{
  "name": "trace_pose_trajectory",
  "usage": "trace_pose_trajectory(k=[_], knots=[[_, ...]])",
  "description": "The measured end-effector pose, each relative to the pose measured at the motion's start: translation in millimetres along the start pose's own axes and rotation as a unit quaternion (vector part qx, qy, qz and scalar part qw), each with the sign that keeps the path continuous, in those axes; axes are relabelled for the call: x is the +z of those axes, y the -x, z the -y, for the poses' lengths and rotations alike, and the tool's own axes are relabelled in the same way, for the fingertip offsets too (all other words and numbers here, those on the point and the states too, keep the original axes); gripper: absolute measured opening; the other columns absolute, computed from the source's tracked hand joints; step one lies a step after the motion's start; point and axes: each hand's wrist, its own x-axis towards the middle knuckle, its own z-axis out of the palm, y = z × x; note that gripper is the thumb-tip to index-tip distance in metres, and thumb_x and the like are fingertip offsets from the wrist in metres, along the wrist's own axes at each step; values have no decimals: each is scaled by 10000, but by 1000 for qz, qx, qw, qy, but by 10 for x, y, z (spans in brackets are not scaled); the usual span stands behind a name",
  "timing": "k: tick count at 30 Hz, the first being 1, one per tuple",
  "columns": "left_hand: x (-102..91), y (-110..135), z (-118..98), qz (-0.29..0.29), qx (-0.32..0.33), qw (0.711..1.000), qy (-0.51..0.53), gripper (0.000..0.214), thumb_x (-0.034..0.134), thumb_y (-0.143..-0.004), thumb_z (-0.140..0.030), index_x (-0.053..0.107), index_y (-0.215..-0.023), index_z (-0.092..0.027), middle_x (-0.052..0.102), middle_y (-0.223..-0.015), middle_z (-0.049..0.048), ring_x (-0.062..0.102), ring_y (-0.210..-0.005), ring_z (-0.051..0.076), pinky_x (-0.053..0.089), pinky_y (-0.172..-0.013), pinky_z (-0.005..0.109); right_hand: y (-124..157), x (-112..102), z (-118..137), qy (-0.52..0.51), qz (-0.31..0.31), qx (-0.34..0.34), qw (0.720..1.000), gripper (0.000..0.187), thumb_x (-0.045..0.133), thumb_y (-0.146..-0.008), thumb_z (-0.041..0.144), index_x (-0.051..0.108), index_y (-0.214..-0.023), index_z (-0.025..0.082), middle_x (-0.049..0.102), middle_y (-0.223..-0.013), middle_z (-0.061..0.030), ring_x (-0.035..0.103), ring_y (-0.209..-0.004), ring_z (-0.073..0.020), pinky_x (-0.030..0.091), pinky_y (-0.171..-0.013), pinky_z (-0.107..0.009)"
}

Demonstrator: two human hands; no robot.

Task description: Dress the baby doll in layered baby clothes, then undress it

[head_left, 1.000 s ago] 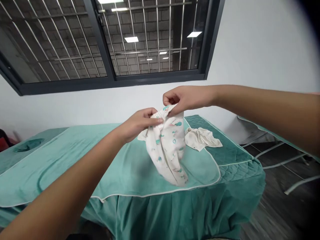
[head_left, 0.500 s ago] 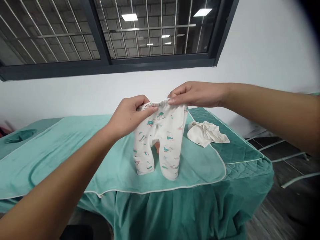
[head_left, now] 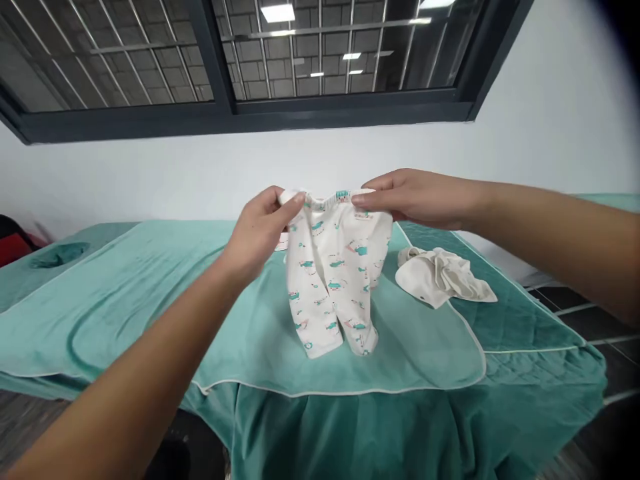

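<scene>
One pair of small white trousers (head_left: 336, 273), printed with green and pink figures, hangs between two bare hands, held up by its gathered waistband (head_left: 325, 202). The left hand (head_left: 261, 225) pinches the band at its left end, thumb laid across the front and fingers curled behind, mostly hidden by the cloth. The right hand (head_left: 417, 199) has the opposite end in a similar pinch, its thumb flat on the front near the corner and its index finger stretched along above. Both grips are closed down to the thickness of the fabric. Between the two thumbs, the middle of the band sags slightly.

Everything else of the trousers falls below the grip: both legs hang down side by side, parting toward the hems, and some cloth at the right hip drapes beneath the right hand. The hems appear over the light green blanket (head_left: 165, 300); whether they touch it, I cannot tell. A patch of white printed cloth (head_left: 283, 242) peeks out behind the trousers, just below the left hand.

To the right of the trousers, well below the right wrist, a crumpled off-white garment (head_left: 445, 277) lies partly on the blanket and partly on the darker quilted bedcover (head_left: 533, 333).
</scene>
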Motion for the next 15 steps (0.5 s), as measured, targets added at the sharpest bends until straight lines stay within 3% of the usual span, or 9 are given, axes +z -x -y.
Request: trace_pose_trajectory(k=[2, 4, 7, 9, 12, 15], knots=[[167, 49, 79, 32, 5, 996, 83, 413, 522, -897, -581, 585, -1106, -231, 670, -1034, 63, 623, -1005, 224, 504, -860, 370, -76, 162, -1, -70, -2, -36, 997, 323, 719, -812, 540, 660, -736, 232, 699, -816, -29, 676, -837, -205, 571, -757, -364], [309, 105, 186, 53, -1, 992, 116, 507, 573, -872, -576, 530, -1253, -245, 649, -1190, 84, 594, -1140, 257, 488, -945, 400, -178, 287, -8, -112, -14, -60, 992, 335, 678, -839, 551, 633, -746, 233, 701, -868, -29, 669, -896, -207, 565, -806, -359], [430, 193, 427, 85, -49, 990, 101, 528, 692, -810, -475, 568, -1248, -206, 645, -1249, 104, 591, -1167, 299, 478, -982, 415, -379, 409, -117, -118, -45, -71, 989, 319, 636, -866, 534, 606, -750, 238, 696, -895, -24, 650, -941, -205, 542, -870, -357], [447, 239, 654, 58, -89, 990, 93, 444, 657, -834, -425, 602, -1206, -189, 668, -1220, 99, 623, -1110, 294, 495, -953, 412, -526, 471, -264, -108, -67, -68, 990, 262, 632, -873, 468, 603, -771, 228, 693, -925, -23, 638, -961, -199, 517, -920, -371], [384, 261, 1073, -43, -149, 986, 66, 416, 601, -847, -352, 591, -1229, -187, 677, -1221, 90, 645, -1075, 273, 509, -926, 397, -732, 554, -545, -76, -103, -48, 991, 149, 633, -856, 355, 623, -904, 214, 681, -1107, -36, 613, -1073, -204, 477, -979, -404], [276, 252, 1475, -57, -228, 971, -51, 455, 590, -796, -224, 575, -1247, -167, 674, -1225, 116, 636, -1114, 284, 491, -967, 420, -903, 588, -857, 8, -125, -19, 992, 240, 618, -855, 333, 611, -1061, 208, 639, -1262, -74, 588, -1171, -227, 449, -1017, -419]])
